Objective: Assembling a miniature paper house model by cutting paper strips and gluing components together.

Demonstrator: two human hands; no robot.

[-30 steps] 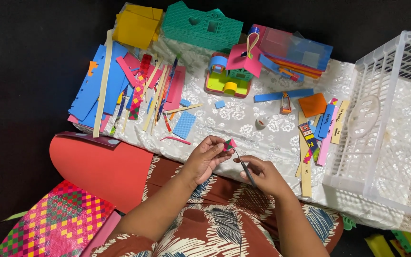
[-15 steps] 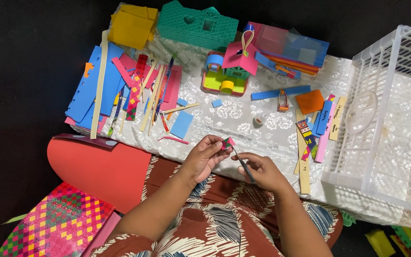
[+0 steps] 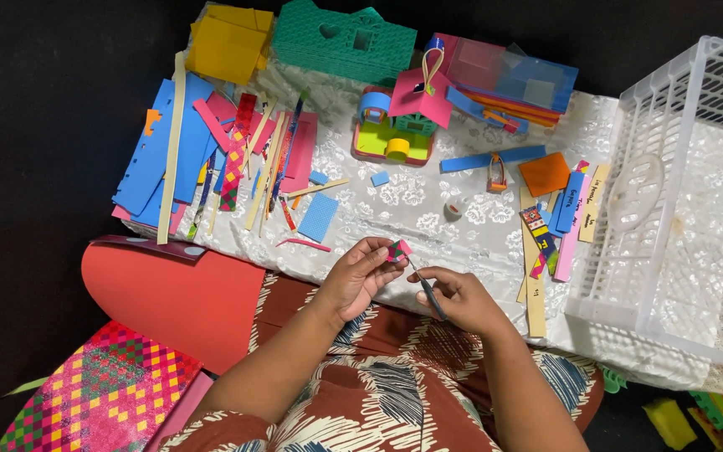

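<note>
Pinching a small pink-and-green woven piece (image 3: pixel 398 249) above the surface (image 3: pixel 428 213): left hand (image 3: pixel 360 276) fingers. Right hand (image 3: pixel 462 297) fingers clasp a thin dark tool (image 3: pixel 425 289). Risk: tip slipping, pricking fingertips or unravelling the weave.

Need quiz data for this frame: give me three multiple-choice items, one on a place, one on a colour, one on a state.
1. Where is the white basket?
A. at the cloth's right end
B. at its left end
C. on the person's lap

2. What colour is the large heart-shaped sheet?
A. yellow
B. red
C. blue

3. What is the left hand doing?
A. resting flat
B. reaching into the basket
C. pinching a small woven piece

Answers:
1 A, it stands at the right edge.
2 B, it is red.
3 C, its fingertips grip the piece while the right hand holds a thin tool to it.
</note>
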